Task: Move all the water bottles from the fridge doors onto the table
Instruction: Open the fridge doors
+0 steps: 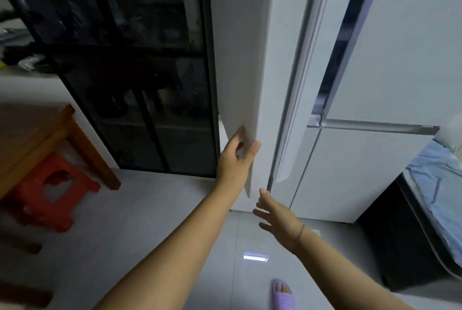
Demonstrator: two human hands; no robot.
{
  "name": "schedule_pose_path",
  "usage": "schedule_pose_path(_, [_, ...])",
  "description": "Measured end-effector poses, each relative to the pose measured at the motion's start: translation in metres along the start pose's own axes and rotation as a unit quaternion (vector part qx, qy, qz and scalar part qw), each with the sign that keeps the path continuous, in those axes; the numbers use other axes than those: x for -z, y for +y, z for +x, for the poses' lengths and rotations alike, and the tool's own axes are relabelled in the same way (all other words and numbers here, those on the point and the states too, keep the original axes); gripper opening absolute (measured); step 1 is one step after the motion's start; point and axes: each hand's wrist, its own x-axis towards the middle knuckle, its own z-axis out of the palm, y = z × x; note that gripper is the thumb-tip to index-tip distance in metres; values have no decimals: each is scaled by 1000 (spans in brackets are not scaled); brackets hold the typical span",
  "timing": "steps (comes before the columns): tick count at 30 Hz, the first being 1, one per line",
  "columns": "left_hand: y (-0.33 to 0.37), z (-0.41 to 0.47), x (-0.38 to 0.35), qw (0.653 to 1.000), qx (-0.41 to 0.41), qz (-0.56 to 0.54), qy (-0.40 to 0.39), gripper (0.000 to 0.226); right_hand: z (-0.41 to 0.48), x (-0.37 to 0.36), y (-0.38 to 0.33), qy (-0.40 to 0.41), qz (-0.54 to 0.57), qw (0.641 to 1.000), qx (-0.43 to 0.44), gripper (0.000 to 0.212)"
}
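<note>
The left hand [236,159] grips the upright edge of the left fridge door [240,59]. The right hand [275,214] hangs open just below; no bottles are visible

White fridge door [240,59] ajar, edge-on, beside dark glass cabinet [140,72].
</note>
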Motion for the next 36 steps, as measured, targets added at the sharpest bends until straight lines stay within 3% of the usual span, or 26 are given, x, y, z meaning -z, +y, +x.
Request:
schedule_pose_path(3, [-4,-6,28,1000,-11,14,11,53,3,-5,-11,45,-7,998,33,94])
schedule_pose_path(6, [-9,-9,54,999,-11,8,43,46,13,-16,-14,74,-90,991,67,104])
schedule_pose_path(8, [-13,-14,69,997,-9,-9,77,43,19,-27,-11,65,-99,990,72,88])
schedule_pose_path(11, [-13,-21,86,992,-3,-29,125,44,23,-48,-10,36,-104,990,84,37])
schedule_pose_path(17, [-2,-26,106,984,-15,-5,175,91,32,-88,-10,-84,-150,981,92,21])
schedule_pose_path(19, [3,-26,111,978,-15,22,206,97,33,-100,-14,-124,-162,975,91,24])
schedule_pose_path(23, [-3,-17,127,972,-10,71,222,99,39,-127,-28,-191,-175,960,109,56])
schedule_pose_path(27, [-3,-3,146,971,22,64,231,92,44,-150,-41,-232,-193,947,106,52])
schedule_pose_path(32, [6,13,179,971,60,36,231,90,51,-171,-49,-236,-223,941,100,80])
schedule_pose_path(36, [6,20,196,970,74,34,227,84,55,-187,-52,-244,-222,938,107,84])
